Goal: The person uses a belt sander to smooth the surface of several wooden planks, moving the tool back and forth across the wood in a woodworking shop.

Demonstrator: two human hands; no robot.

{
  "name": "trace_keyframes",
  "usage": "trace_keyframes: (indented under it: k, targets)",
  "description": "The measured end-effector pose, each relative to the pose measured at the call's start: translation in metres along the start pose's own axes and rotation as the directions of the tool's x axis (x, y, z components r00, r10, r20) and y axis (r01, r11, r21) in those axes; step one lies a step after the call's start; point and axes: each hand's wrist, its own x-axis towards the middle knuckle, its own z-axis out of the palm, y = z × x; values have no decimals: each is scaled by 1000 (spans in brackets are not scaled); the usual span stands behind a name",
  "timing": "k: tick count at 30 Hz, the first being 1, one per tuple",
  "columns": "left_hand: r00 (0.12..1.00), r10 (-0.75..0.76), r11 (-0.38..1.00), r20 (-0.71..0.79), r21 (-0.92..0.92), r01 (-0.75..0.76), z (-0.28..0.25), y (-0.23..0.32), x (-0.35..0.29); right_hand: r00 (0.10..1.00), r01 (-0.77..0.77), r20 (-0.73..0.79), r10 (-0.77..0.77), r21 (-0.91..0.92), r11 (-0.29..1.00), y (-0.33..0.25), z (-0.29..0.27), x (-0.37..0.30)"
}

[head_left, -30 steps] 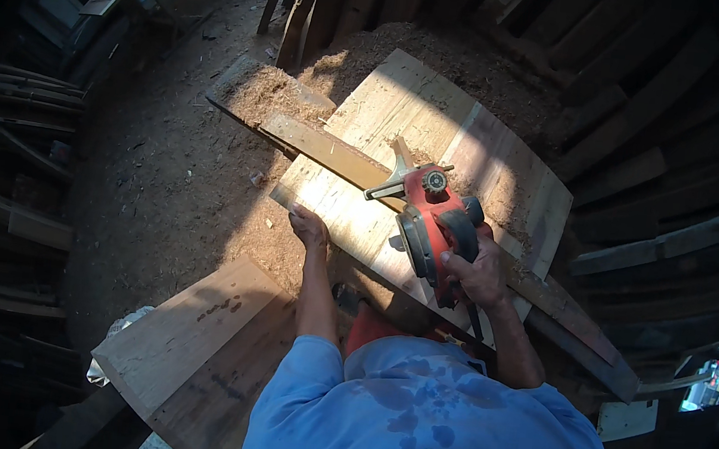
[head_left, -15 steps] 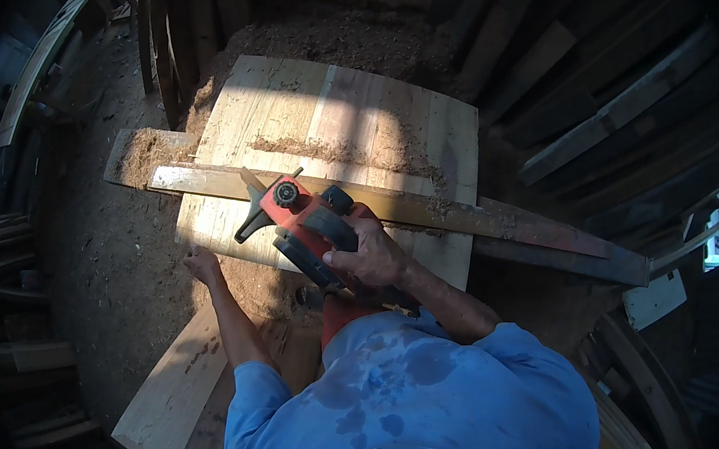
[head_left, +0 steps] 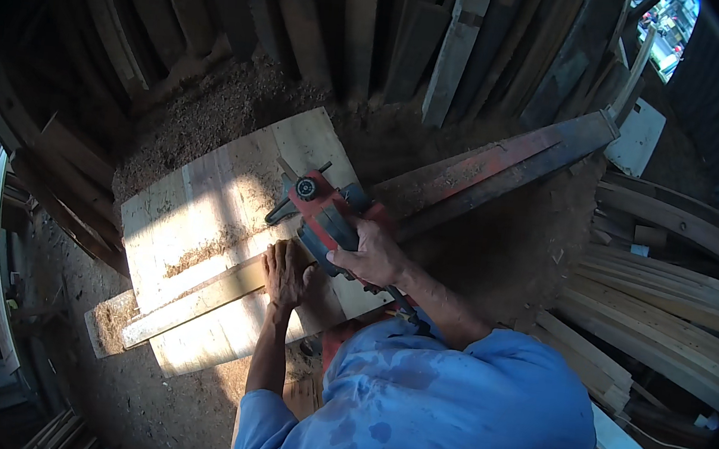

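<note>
My right hand (head_left: pixel 378 257) is wrapped round the handle of a red and black electric hand planer (head_left: pixel 322 214). The planer sits at the right end of what shows of a narrow wooden strip (head_left: pixel 196 302); whether its sole touches the wood is hidden. Fingers stretched out, my left hand (head_left: pixel 285 275) lies flat on the strip, just left of the planer. Beneath the strip is a wide pale wooden panel (head_left: pixel 236 161), partly sunlit and strewn with shavings.
A long dark beam with a reddish top (head_left: pixel 503 169) runs from under the panel to the far right. Upright boards (head_left: pixel 357 34) line the back. Stacked planks (head_left: pixel 662 314) lie at right. Sawdust (head_left: pixel 215 111) covers the ground behind the panel.
My left hand has moved from beside the panel's near edge onto the strip. My right hand still grips the planer. The whole view has turned, so the panel and beam now appear slanted.
</note>
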Motion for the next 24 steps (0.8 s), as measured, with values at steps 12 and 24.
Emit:
trace_keyframes:
  k: [12, 24]
  targets:
    - [996, 82, 996, 27, -23, -81, 31, 30, 45, 988, 19, -153, -7, 74, 997, 31, -35, 7]
    - [933, -340, 940, -119, -58, 335, 27, 2, -36, 995, 38, 96, -38, 3, 999, -2, 30, 4]
